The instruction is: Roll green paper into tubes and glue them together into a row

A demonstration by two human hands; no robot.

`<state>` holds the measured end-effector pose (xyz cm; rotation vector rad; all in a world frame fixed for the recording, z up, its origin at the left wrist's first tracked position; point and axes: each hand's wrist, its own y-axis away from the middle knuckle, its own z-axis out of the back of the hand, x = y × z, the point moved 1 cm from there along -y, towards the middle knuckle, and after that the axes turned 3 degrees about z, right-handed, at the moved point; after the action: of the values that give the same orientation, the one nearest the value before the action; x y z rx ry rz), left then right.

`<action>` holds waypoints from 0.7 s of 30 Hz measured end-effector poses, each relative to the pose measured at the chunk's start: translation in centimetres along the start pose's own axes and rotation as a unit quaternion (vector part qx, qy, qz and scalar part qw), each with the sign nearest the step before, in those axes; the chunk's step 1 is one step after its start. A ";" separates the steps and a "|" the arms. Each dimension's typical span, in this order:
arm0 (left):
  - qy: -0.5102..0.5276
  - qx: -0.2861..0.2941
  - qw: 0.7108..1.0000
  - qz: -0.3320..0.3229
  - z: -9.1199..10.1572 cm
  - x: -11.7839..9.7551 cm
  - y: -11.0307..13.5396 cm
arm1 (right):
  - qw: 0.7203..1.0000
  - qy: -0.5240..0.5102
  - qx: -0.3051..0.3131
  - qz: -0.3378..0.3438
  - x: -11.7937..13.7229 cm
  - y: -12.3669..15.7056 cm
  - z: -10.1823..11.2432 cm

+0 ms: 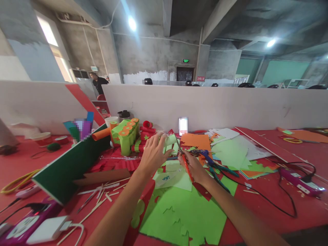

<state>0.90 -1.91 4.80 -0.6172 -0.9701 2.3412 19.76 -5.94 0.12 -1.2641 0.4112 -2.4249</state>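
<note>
My left hand (153,152) is closed on a light green paper piece (171,140), held a little above the red table (287,205). My right hand (194,167) grips red-handled scissors (186,166), whose blades point up toward that paper. Below both hands lie light green paper sheets with cut-out edges (183,213). An orange sheet (196,140) and blue-handled scissors (207,158) lie just beyond my right hand.
A dark green board (69,167) leans at the left, with a green and orange paper craft (126,134) and red rolls (146,133) behind it. Wooden sticks (99,196), chargers and cables (298,179) lie around. A white partition (217,106) backs the table; a phone (183,125) stands against it.
</note>
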 end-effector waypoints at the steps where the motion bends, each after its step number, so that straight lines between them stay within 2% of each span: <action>1: -0.031 0.019 0.999 -0.004 -0.2 0.2 0.1 | 1.000 0.008 0.006 0.002 0.1 0.0 0.0; 4: -0.085 0.081 0.993 0.030 -0.8 0.6 0.3 | 0.999 0.031 0.027 0.013 0.5 0.1 0.0; 8: -0.098 0.138 0.982 0.086 -1.2 1.0 0.4 | 0.998 0.029 0.058 0.021 0.8 0.3 0.1; 15: -0.085 0.145 0.982 0.087 -1.5 1.4 0.5 | 0.998 0.013 0.063 0.012 0.8 0.4 0.2; 21: -0.075 0.153 0.982 0.081 -1.5 0.9 0.5 | 0.995 0.022 0.093 0.010 0.8 0.6 0.4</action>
<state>0.92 -0.87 3.26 -0.4135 -0.6183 2.6441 19.80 -6.91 0.71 -1.1227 0.2027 -2.4148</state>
